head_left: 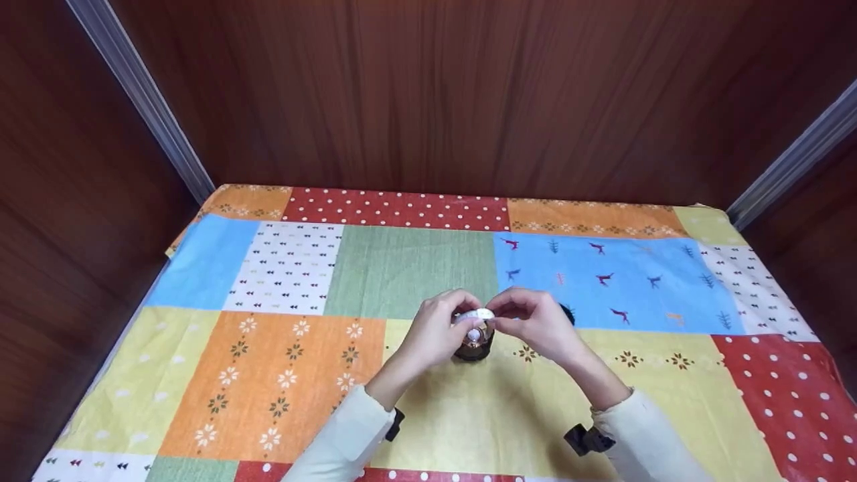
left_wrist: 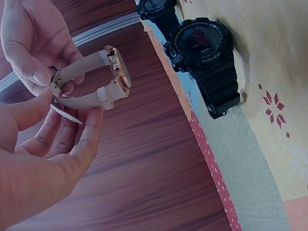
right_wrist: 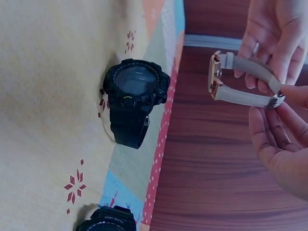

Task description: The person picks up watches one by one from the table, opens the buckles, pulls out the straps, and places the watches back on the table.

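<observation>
A wristwatch (left_wrist: 123, 72) with a pale strap and rose-gold case hangs in the air, its strap closed into a loop. At the buckle (right_wrist: 275, 101) end, my left hand (head_left: 432, 331) and right hand (head_left: 541, 325) both pinch the strap between thumb and fingers. The watch case points down, away from the fingers. Under my hands on the tablecloth stands a black sport watch (right_wrist: 137, 79), partly hidden by them in the head view. Another black sport watch (head_left: 568, 312) is mostly hidden behind my right hand.
A patchwork-patterned tablecloth (head_left: 281, 375) covers the table. Dark wood panels (head_left: 428, 94) stand behind and at both sides, with metal strips (head_left: 144, 100) at the corners. Both black watches sit close together near the middle.
</observation>
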Available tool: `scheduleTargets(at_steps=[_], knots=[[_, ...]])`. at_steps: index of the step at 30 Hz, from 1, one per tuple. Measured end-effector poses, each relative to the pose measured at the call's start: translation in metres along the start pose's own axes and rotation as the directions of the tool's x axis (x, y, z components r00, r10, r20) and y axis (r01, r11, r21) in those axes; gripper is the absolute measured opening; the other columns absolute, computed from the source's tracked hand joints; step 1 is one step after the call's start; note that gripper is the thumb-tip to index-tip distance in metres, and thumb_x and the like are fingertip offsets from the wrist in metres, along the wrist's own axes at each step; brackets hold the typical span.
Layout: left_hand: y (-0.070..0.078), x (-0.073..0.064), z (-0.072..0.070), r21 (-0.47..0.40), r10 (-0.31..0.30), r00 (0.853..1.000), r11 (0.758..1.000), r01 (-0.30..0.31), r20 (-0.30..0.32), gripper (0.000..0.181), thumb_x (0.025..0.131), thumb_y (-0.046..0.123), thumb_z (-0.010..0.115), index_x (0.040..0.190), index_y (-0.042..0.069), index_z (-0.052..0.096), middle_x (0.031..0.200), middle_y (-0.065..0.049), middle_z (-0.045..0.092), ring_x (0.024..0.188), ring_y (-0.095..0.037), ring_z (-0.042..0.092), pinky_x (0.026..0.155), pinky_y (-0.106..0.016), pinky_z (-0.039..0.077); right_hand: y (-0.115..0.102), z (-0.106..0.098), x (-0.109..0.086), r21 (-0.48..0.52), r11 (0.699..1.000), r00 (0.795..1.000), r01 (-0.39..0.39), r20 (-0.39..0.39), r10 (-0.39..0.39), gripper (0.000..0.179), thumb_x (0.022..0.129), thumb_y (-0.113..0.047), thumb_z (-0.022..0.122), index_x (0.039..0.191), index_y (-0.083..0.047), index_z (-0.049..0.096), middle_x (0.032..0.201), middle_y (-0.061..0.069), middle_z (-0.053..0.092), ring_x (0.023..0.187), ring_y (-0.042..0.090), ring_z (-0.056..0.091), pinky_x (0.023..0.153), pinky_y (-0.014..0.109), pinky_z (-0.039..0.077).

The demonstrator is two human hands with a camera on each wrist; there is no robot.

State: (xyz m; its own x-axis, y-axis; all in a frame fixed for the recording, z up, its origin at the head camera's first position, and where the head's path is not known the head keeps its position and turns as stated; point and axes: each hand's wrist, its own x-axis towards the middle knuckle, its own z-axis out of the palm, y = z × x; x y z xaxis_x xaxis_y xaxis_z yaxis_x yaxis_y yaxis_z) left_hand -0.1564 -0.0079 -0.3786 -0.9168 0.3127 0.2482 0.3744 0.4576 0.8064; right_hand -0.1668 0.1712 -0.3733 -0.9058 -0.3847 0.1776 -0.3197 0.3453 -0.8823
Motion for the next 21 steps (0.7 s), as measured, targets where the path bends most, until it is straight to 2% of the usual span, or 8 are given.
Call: scheduleTargets(at_steps=[4,12,21], knots=[[-0.0013,0.0003,0.0011,0.006,0.011,1.0,1.0,-0.011,-0.003,0.009,0.083,0.009,0.066,0.091,0.006,0.064,0.09,-0.004,0.062,0.087,-0.017,0.056,0.079,-0.03,0.046,0.0003,0.0005,-0.0001,-0.021,0.999,1.0,0.029,-0.01,-0.029,0.012,0.077,0.006,0.065,0.089,0.005,0.066,0.085,0.011,0.064,0.077,0.014,0.06,0.07,0.023,0.05],[-0.0037,0.0007,0.0029,-0.019,0.049,0.999,0.999,-0.049,-0.008,0.01,0.082,0.009,0.067,0.091,0.004,0.065,0.092,-0.006,0.063,0.088,-0.018,0.057,0.078,-0.035,0.049,0.0011,0.001,-0.0005,-0.025,0.999,0.999,0.032,-0.017,-0.033,0.012,0.077,0.005,0.066,0.089,0.003,0.067,0.086,0.011,0.063,0.08,0.019,0.061,0.071,0.025,0.051],[-0.0026,0.0004,0.0032,-0.022,0.012,1.0,1.0,-0.012,-0.002,0.006,0.085,0.009,0.064,0.09,0.007,0.065,0.09,-0.002,0.062,0.088,-0.016,0.057,0.077,-0.026,0.048,0.001,0.001,-0.0012,-0.005,0.999,0.998,0.048,-0.036,-0.048,0.013,0.076,0.006,0.067,0.088,0.002,0.069,0.086,0.011,0.063,0.079,0.016,0.059,0.07,0.024,0.05]])
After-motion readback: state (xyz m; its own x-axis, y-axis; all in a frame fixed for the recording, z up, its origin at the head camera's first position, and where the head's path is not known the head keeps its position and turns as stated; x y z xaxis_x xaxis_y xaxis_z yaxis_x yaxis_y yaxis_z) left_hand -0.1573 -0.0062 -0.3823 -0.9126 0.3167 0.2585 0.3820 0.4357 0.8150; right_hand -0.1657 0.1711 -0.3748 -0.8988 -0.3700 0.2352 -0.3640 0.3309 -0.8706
